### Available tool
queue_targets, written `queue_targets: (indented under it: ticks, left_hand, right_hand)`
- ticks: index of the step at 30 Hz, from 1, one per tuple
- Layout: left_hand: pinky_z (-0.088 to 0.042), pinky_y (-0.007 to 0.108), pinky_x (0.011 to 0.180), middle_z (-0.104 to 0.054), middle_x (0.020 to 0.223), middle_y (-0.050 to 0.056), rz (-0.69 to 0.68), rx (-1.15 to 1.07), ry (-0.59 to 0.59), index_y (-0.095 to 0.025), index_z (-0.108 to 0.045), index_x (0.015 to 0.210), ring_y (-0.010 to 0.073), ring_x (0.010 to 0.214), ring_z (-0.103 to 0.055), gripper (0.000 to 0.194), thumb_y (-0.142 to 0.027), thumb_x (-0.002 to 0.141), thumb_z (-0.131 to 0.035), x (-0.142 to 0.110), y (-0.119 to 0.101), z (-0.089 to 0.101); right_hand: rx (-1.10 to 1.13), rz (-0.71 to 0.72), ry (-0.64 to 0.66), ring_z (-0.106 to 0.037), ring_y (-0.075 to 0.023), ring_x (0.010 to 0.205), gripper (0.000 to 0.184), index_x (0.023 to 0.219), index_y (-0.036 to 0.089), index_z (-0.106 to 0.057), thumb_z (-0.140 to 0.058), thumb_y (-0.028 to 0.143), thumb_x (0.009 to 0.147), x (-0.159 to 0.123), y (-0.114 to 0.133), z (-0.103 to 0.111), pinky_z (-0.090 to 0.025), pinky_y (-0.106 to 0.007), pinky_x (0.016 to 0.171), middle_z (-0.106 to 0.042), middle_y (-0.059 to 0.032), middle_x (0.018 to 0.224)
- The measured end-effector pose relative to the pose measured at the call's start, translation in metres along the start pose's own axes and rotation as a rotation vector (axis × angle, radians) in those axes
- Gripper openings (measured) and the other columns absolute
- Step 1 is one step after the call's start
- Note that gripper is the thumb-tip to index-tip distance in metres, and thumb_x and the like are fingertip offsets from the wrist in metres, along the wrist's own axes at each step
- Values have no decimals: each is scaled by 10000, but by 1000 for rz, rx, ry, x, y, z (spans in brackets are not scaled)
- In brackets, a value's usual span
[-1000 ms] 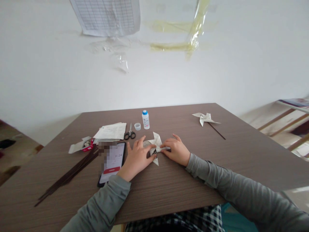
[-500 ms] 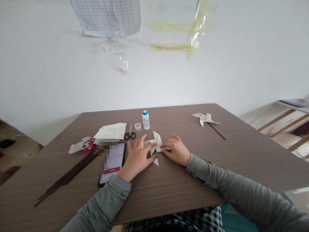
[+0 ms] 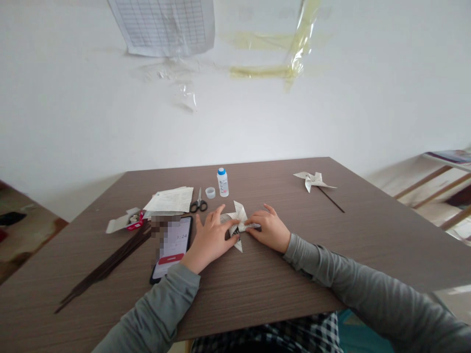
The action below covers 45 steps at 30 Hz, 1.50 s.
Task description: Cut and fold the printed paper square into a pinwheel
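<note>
Between my two hands a paper pinwheel (image 3: pixel 240 214), folded from printed sheet, lies on the brown table. My left hand (image 3: pixel 210 239) grips its left side between thumb and index finger, the other fingers raised. From the right, my right hand (image 3: pixel 270 229) pinches the blade on that side with thumb and fingertips. Parts of the left and lower blades are hidden under the left fingers. Just beside the left wrist lies a phone (image 3: pixel 174 247) with a lit screen.
Black-handled scissors (image 3: pixel 199 202), a stack of paper sheets (image 3: pixel 169 200), a white ring-shaped cap (image 3: pixel 210 192) and a blue-capped bottle (image 3: pixel 222 182) stand behind. At left are an opened red box (image 3: pixel 135 220) and dark thin sticks (image 3: pixel 106 264). A pinwheel on a stick (image 3: pixel 312 181) lies far right.
Almost nothing differs. Both hands keep their places on the pinwheel, and the whole view has shifted very slightly.
</note>
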<state>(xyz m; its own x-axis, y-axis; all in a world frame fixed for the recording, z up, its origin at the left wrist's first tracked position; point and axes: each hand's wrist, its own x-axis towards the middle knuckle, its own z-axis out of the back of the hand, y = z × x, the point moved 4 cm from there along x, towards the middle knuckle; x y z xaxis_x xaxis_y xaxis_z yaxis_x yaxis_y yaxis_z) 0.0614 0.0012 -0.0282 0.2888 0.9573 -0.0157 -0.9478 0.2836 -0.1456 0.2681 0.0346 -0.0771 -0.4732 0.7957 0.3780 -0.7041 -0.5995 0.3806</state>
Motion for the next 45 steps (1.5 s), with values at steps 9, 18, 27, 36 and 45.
queue_targets:
  ticks: [9,18,27,36,45]
  left_hand:
    - [-224,925,1404,-438,1936,151,-1,-19,-59,-382,-849,1492,514,1737,-484,413,-398,1079,-850,-2,1,-1]
    - [-204,956,1384,-444,1933,130,-15,-43,-48,-431,-847,1511,514,1724,-490,430,-393,1083,-843,-2,1,-1]
    - [-220,935,1395,-457,1924,129,-8,-29,-57,-417,-859,1479,500,1731,-485,408,-400,1071,-853,0,3,-3]
    - [-233,911,1399,-435,1943,131,4,-37,-51,-428,-809,1565,502,1734,-481,502,-427,1065,-859,0,5,-3]
    - [-187,956,1384,-417,1949,165,-36,-22,-48,-384,-848,1510,514,1749,-455,423,-388,1087,-831,-1,1,-1]
  right_hand:
    - [-3,-8,3,-864,-320,1160,113,1111,293,-915,-859,228,1037,1,1,1,-400,-718,1383,-916,-70,1141]
    - [9,10,-8,-861,-326,1154,112,1111,290,-914,-854,228,1039,0,0,-1,-400,-729,1368,-917,-83,1141]
    - [-7,20,-22,-860,-312,1135,117,1106,297,-911,-859,226,1029,0,0,0,-417,-709,1361,-915,-72,1119]
    - [8,10,-24,-854,-301,1126,115,1092,304,-910,-847,230,1030,-1,0,0,-407,-700,1370,-911,-63,1117]
    - [6,-3,-10,-865,-314,1160,127,1106,299,-911,-856,219,1024,0,1,1,-411,-710,1373,-916,-69,1138]
